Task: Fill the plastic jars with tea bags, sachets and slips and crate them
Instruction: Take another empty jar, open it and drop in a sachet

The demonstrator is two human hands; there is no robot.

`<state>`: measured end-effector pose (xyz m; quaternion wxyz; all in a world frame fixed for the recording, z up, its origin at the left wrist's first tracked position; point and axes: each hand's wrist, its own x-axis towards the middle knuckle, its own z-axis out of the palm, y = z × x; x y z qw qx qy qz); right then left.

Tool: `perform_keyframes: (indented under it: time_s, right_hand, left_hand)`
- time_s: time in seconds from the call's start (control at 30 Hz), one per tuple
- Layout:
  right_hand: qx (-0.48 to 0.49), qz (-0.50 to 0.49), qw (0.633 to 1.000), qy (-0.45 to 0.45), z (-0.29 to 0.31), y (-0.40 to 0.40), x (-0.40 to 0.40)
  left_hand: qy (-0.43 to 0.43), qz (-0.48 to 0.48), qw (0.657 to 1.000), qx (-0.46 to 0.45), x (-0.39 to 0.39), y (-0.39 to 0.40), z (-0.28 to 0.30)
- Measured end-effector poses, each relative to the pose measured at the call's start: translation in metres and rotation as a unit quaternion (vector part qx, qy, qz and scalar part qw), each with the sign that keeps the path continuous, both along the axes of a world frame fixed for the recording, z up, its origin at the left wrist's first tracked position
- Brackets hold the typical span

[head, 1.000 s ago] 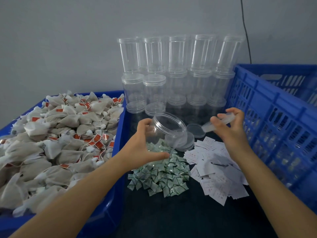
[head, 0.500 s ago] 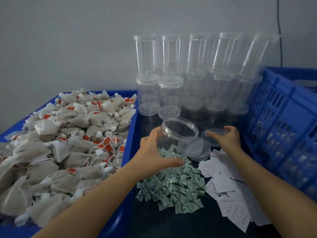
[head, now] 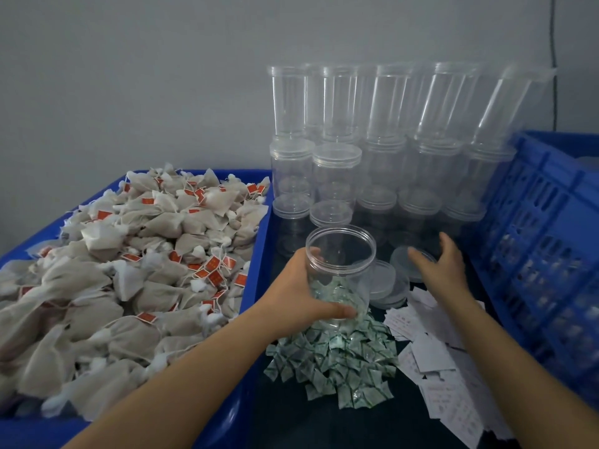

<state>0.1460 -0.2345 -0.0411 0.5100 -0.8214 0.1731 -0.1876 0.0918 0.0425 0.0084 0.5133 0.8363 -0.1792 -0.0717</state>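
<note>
Since a second ago: right hand (head: 437, 267) lowered from mid-air, clear round plastic lid (head: 409, 259) set down on dark bench (head: 324, 422), now under relaxed, spread fingers, nothing pinched. Left hand (head: 303, 294) unchanged: fingers and thumb wrapped round open clear plastic jar (head: 340, 267), held upright, base just above or touching pile of small green-and-white sachets (head: 337, 361); contact not determinable. Jar empty, mouth uncovered. Further loose lids (head: 387, 283) stacked just right of jar. White printed paper slips (head: 444, 367) scattered right of sachets. Blue plastic tub (head: 262, 228) at left, heaped with beige tea bags with red tags (head: 129, 270). Stacked lidded clear jars (head: 382, 150) against grey wall. Blue slatted plastic crate (head: 544, 247) at right, contents unclear.
</note>
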Motion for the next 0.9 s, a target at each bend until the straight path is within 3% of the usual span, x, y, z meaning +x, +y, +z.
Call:
perform_keyframes:
  time_s: [0.1,0.17,0.23,0.3,0.43,0.57,0.67,0.77,0.83,0.9]
  right_hand:
    - [0.139,0.144,0.978,-0.049,0.021,0.044,-0.047]
    - [0.16,0.273,0.948,-0.021,0.025,0.073,-0.08]
    - [0.167,0.341,0.925,-0.015,0.023,0.093,-0.101]
    - [0.212,0.349,0.912,-0.028,0.02,0.104,-0.111]
    - [0.242,0.34,0.908,-0.03,0.013,0.124,-0.125]
    - [0.237,0.364,0.901,-0.004,-0.002,0.141,-0.146]
    - [0.221,0.379,0.898,0.014,-0.016,0.151,-0.157]
    - [0.204,0.376,0.904,0.018,-0.03,0.158,-0.161]
    - [0.191,0.375,0.907,0.012,-0.036,0.161,-0.161]
    - [0.181,0.372,0.91,0.004,-0.042,0.164,-0.159]
  left_hand:
    - [-0.004,0.002,1.0,0.018,-0.004,-0.002,0.006]
    - [-0.029,-0.017,0.998,0.046,-0.013,-0.003,0.012]
    - [-0.083,-0.046,0.991,0.092,-0.022,0.001,0.018]
    - [-0.104,-0.077,0.982,0.136,-0.028,0.01,0.026]
    - [-0.049,-0.139,0.975,0.165,-0.034,0.042,0.048]
    - [-0.073,-0.035,0.983,0.164,-0.025,0.086,0.06]
    - [-0.144,0.085,0.93,0.327,-0.011,0.118,0.053]
    - [-0.078,0.07,0.859,0.5,-0.004,0.138,0.038]
    - [-0.058,0.041,0.843,0.534,-0.005,0.141,0.029]
    - [-0.067,0.039,0.849,0.522,-0.004,0.141,0.024]
